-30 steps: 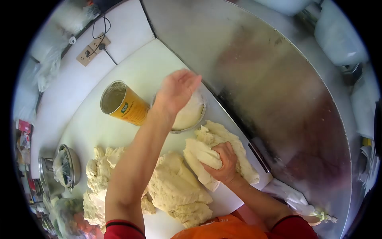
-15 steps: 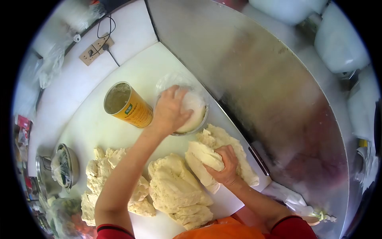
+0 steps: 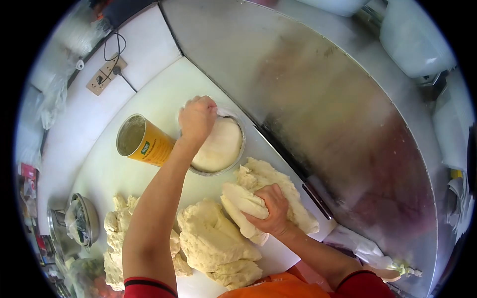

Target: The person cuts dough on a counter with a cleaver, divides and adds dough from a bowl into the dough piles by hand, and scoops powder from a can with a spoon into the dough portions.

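While right hand (image 3: 271, 211) grips dough slab (image 3: 246, 200) between thumb and fingers, left hand (image 3: 198, 119) curls at bowl (image 3: 242, 148), grip unclear. Yellow can (image 3: 159, 144): green label (image 3: 145, 148), text unreadable.

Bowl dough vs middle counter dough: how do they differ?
Surface: the bowl dough is smooth; the middle dough is lumpy and creased.
Shape: the bowl dough is rounded; the middle dough is an irregular mound.
Support: the bowl dough sits in a bowl; the middle dough lies directly on the counter.
Shared: both are pale.
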`<move>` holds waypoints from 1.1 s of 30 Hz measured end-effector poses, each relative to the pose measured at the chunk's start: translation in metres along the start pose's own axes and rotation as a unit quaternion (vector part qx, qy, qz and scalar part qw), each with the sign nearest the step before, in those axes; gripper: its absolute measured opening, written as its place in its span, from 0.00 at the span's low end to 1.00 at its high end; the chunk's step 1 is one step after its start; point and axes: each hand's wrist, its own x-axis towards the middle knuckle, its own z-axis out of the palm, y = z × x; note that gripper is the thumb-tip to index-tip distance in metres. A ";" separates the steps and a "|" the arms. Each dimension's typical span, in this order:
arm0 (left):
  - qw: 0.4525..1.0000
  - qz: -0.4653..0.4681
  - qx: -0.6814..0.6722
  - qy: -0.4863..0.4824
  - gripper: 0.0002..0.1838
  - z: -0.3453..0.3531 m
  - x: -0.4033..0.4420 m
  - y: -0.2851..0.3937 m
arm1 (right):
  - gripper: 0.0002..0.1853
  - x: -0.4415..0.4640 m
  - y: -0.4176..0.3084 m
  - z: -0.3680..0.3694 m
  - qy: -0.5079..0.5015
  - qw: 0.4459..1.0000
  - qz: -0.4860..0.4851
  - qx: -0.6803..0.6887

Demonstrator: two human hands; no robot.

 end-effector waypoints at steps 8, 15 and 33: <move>0.999 0.042 -0.020 0.001 0.23 -0.059 -0.096 -0.022 | 0.19 0.001 -0.002 0.000 0.011 1.000 -0.002 -0.008; 0.993 0.025 -0.019 -0.113 0.23 -0.059 -0.159 -0.016 | 0.20 -0.002 0.006 0.004 0.005 0.999 -0.027 -0.032; 0.979 -0.085 -0.170 -0.073 0.22 -0.156 -0.322 0.071 | 0.19 -0.008 0.003 0.008 0.068 0.997 -0.040 -0.005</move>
